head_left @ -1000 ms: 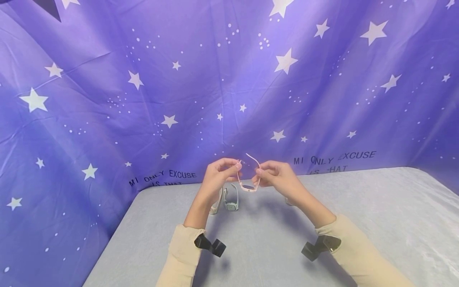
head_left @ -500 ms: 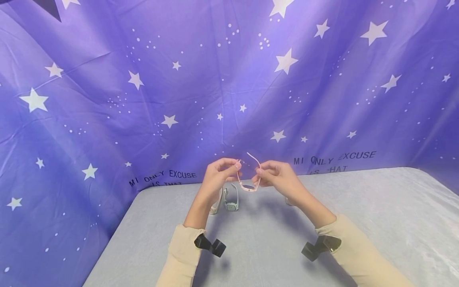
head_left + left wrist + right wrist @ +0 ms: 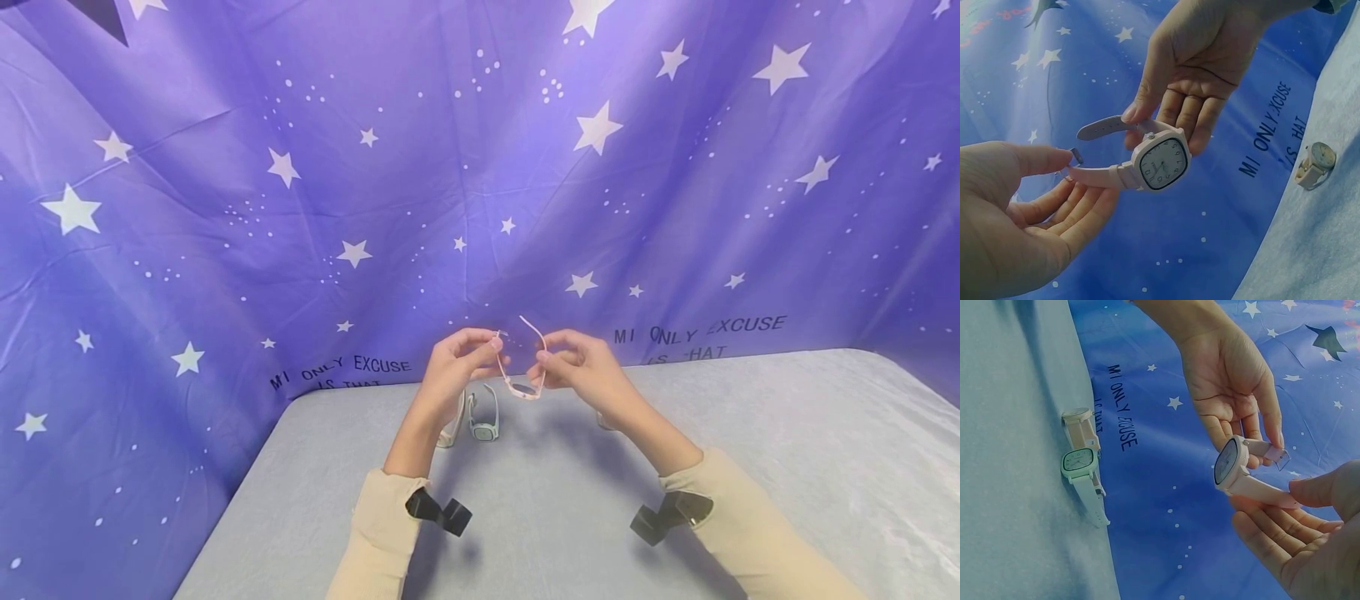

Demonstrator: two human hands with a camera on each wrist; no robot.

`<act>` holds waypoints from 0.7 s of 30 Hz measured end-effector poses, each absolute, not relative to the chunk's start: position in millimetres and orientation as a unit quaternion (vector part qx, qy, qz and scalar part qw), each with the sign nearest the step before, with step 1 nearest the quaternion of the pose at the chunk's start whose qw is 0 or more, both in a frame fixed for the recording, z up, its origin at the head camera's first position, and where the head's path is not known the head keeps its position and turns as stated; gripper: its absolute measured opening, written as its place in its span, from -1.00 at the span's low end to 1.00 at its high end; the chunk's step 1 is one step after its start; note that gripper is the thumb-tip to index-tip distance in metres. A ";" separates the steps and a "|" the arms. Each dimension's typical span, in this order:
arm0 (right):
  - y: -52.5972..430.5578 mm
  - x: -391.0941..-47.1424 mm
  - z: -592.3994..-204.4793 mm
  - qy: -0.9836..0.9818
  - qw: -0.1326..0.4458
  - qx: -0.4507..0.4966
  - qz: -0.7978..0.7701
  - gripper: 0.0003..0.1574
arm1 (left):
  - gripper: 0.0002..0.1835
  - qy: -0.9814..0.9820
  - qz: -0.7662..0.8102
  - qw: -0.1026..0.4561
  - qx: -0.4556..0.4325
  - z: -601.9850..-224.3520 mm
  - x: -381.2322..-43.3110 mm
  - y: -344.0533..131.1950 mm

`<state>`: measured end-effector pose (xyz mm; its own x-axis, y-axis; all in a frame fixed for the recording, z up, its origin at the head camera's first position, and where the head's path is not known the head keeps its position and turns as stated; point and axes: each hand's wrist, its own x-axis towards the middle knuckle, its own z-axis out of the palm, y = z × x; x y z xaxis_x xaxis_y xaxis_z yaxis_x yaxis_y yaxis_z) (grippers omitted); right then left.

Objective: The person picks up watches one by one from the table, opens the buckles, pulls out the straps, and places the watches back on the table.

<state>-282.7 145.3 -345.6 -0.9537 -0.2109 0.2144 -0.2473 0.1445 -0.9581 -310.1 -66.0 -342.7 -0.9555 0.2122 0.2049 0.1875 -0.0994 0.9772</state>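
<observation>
A pale pink wristwatch [image 3: 527,390] with a rounded-square white dial [image 3: 1164,164] hangs between both hands, above the table's far edge. My left hand [image 3: 459,362] pinches the buckle end of its strap between thumb and fingers. The metal buckle [image 3: 1282,459] sticks out past the left fingertips. On the other side my right hand [image 3: 587,367] pinches the strap half with the holes [image 3: 1105,127]. The strap is unfastened, its two ends apart, with the case hanging lowest. In the right wrist view the dial is seen edge-on, facing left.
A mint green watch [image 3: 484,432] stands on the grey cloth-covered table [image 3: 540,517]. Beside it a beige watch [image 3: 450,433] is partly hidden by the left forearm. Another watch [image 3: 1317,164] stands by the right wrist. A purple star-printed curtain [image 3: 420,167] hangs behind the table.
The pink watch has turned slightly, its case shifting a little right so more of the dial shows. Both hands keep their pinch and have barely moved.
</observation>
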 end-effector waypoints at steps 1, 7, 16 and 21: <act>145.2 -282.7 -345.6 -0.756 0.015 0.151 0.637 -0.60 | -0.81 0.669 0.727 0.011 0.153 -342.9 -310.0 -66.3; 144.7 -282.6 -345.5 -0.756 0.019 0.149 0.637 -0.62 | -0.72 0.664 0.728 0.020 0.171 -343.1 -309.8 -66.5; 144.7 -282.8 -346.2 -0.757 0.017 0.147 0.637 -0.63 | -0.63 0.676 0.719 0.017 0.161 -342.8 -309.2 -66.1; 144.9 -283.0 -346.6 -0.758 0.016 0.148 0.635 -0.62 | -0.61 0.677 0.718 0.016 0.157 -343.0 -309.3 -66.7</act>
